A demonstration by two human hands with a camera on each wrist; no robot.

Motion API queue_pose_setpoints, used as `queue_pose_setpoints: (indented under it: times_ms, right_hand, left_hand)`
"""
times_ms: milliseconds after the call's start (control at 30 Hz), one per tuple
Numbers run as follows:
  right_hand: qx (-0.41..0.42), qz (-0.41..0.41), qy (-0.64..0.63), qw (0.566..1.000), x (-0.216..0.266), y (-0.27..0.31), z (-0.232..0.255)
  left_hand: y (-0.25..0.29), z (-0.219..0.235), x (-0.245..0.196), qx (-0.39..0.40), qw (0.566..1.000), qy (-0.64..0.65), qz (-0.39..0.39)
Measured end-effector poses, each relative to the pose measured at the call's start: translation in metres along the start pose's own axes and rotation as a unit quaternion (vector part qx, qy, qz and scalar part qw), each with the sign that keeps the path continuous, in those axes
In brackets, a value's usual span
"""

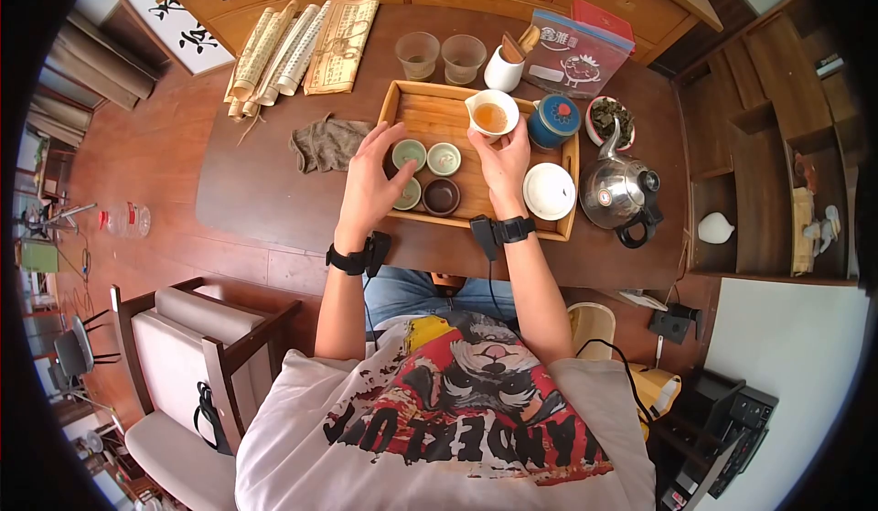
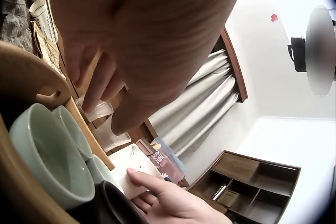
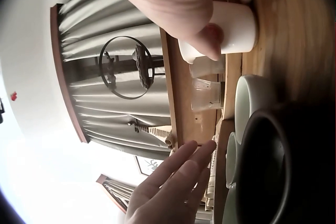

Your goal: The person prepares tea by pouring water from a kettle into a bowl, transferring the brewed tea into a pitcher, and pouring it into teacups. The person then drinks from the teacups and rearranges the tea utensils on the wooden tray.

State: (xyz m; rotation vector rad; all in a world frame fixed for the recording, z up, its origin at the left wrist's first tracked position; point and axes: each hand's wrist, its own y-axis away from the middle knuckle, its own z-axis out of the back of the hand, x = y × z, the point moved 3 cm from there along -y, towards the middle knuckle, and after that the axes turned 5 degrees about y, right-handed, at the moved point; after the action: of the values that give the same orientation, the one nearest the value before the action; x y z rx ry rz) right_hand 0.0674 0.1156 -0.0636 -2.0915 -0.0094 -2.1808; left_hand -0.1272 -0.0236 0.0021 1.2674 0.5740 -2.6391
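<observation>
My right hand [image 1: 506,168] holds a white spouted tea pitcher [image 1: 492,116] of amber tea, low over the far part of the wooden tray [image 1: 466,223]. In the right wrist view the thumb lies along the white wall of the pitcher [image 3: 239,28]. The left hand [image 1: 369,177], fingers apart and holding nothing, hovers by the tray's left side. Just right of it sit three pale green teacups [image 1: 444,159] and a dark brown cup [image 1: 441,197]. The left wrist view shows these green cups [image 2: 50,155] from low down, close below the left hand.
A white lidded bowl [image 1: 550,191] and blue canister [image 1: 554,120] stand at the tray's right. Beyond are a steel kettle [image 1: 620,186] and a dish of leaves [image 1: 611,122]. Two clear cups [image 1: 464,58] stand behind; a grey cloth [image 1: 326,143] and paper scrolls [image 1: 274,53] lie left.
</observation>
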Motion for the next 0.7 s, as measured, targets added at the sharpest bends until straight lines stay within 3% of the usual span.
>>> queue_pose_setpoints:
  times_ms: [200, 400, 700]
  right_hand:
    - [-0.006, 0.042, 0.096, 0.994, -0.005, 0.002, 0.005]
    - [0.001, 0.015, 0.133, 0.991, -0.007, 0.004, 0.008]
    - [0.053, 0.041, 0.045, 0.997, 0.008, 0.012, 0.006]
  left_hand:
    - [0.001, -0.011, -0.013, -0.002, 0.999, 0.046, -0.014]
    - [0.006, -0.022, -0.030, 0.020, 0.996, 0.083, -0.002]
    - [0.019, -0.045, -0.029, 0.060, 0.976, 0.209, 0.030]
